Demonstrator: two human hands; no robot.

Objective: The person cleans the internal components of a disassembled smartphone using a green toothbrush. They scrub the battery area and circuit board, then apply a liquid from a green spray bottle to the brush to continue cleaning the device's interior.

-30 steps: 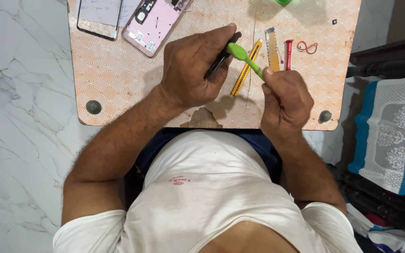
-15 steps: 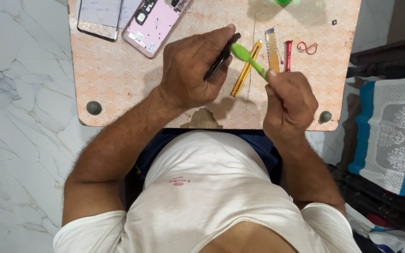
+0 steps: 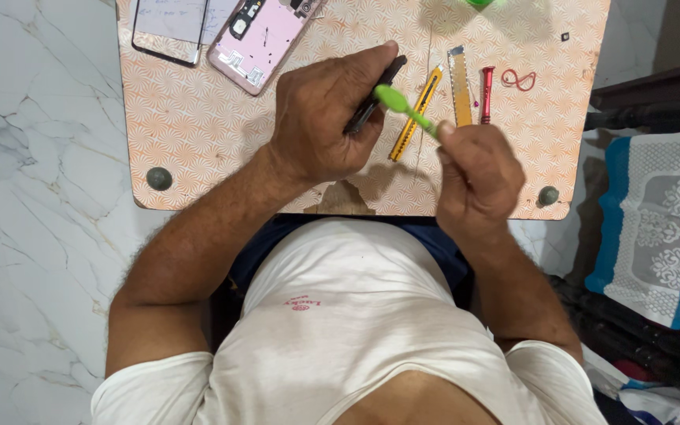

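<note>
My left hand (image 3: 320,118) grips a thin black phone part (image 3: 377,93) edge-on above the small patterned orange table (image 3: 198,126). My right hand (image 3: 474,173) holds a green toothbrush (image 3: 403,108) by its handle, with the brush head touching the black part's lower edge. An opened pink phone body (image 3: 260,35) and a detached screen panel (image 3: 168,27) lie at the table's far left.
A yellow utility knife (image 3: 415,114), a metal-and-yellow blade strip (image 3: 460,83), a red tool (image 3: 485,94) and a red rubber band (image 3: 518,79) lie on the table right of my hands. White marble floor is at left, a blue-and-white cloth (image 3: 655,220) at right.
The toothbrush head has slid down and left along the black part, after moving up and right half a second ago. My left hand has stayed in place.
</note>
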